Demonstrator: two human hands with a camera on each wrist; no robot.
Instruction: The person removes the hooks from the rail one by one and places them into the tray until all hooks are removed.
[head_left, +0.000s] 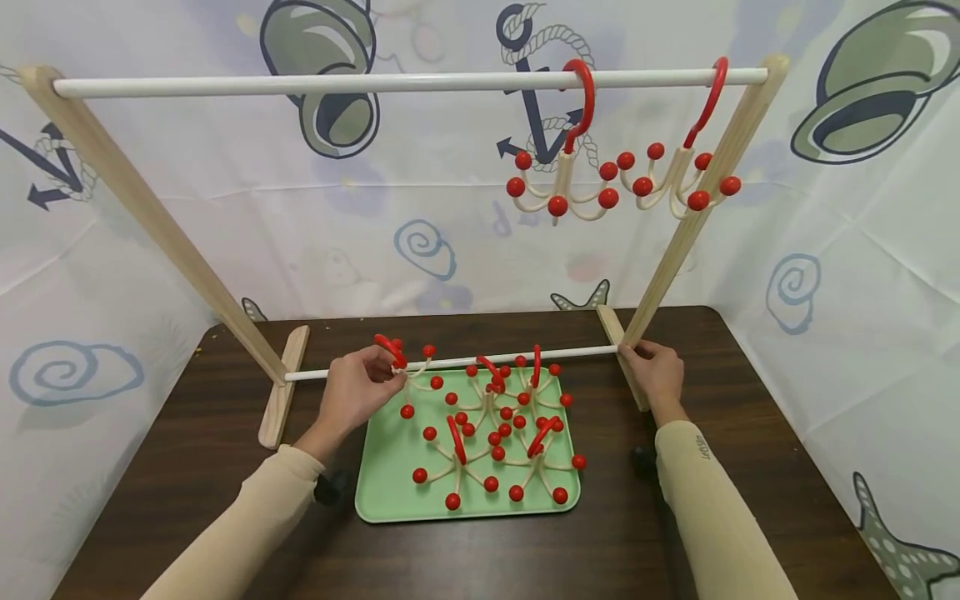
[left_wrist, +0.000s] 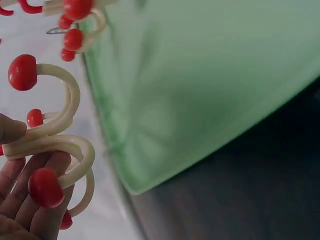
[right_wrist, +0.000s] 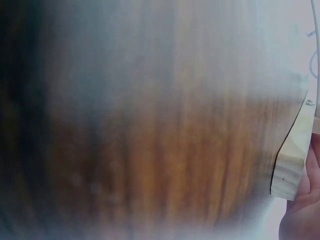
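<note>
My left hand (head_left: 358, 390) pinches a pale multi-armed hanger (head_left: 420, 375) with a red hook and red ball tips, above the left back corner of the green tray (head_left: 375, 492). In the left wrist view, thumb and fingers close on the hanger's pale stem (left_wrist: 42, 142), and its curved arms spread beyond them. My right hand (head_left: 657, 375) grips the wooden stand at the lower end of its right post (head_left: 678, 242). In the right wrist view, that hand (right_wrist: 305, 210) lies along the wooden foot (right_wrist: 292, 165), mostly out of frame.
Several more hangers (head_left: 487, 404) sit on the tray. Two hang by red hooks from the white top rail (head_left: 315, 84), one mid-right (head_left: 564, 171), one beside the right post (head_left: 678, 179). A lower white rail (head_left: 592, 352) runs behind the tray. The left post (head_left: 168, 225) stands on a wooden foot (head_left: 281, 400).
</note>
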